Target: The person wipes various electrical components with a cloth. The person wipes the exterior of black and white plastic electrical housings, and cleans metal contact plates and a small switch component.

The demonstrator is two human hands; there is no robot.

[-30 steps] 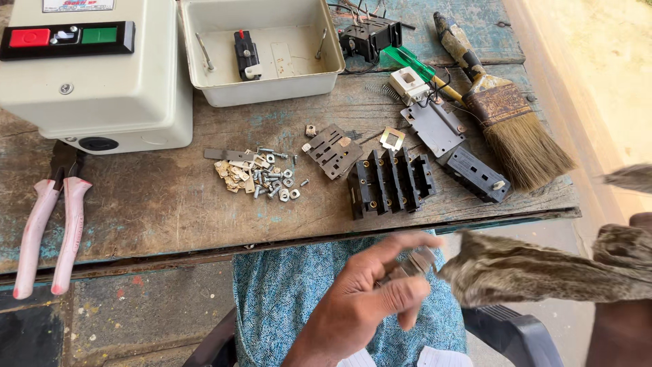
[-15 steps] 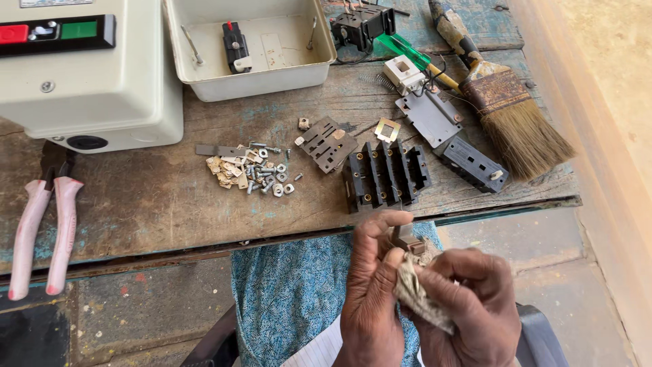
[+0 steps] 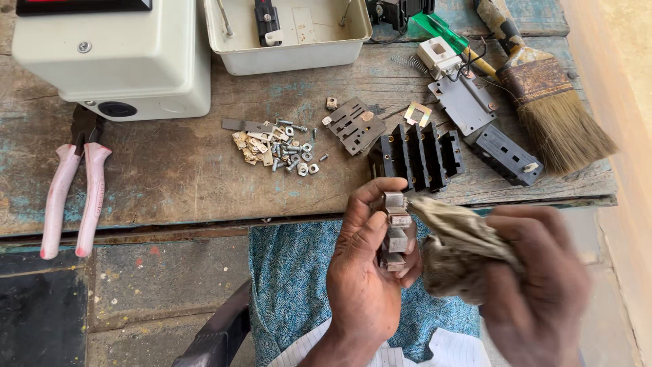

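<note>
Fingers of the left hand (image 3: 363,272) grasp a small grey metal contact block (image 3: 395,231) upright over the lap, just below the edge of the worn wooden table (image 3: 170,177); the right hand (image 3: 536,285), blurred, clutches a dirty rag (image 3: 455,248) whose tip touches the block's upper side. On the table sit a black ribbed housing (image 3: 418,156), a heap of screws and nuts (image 3: 275,146), pink-handled pliers (image 3: 71,190) and a paintbrush (image 3: 550,102).

Grey metal part (image 3: 395,231) upright, against dirty rag (image 3: 456,251).
</note>
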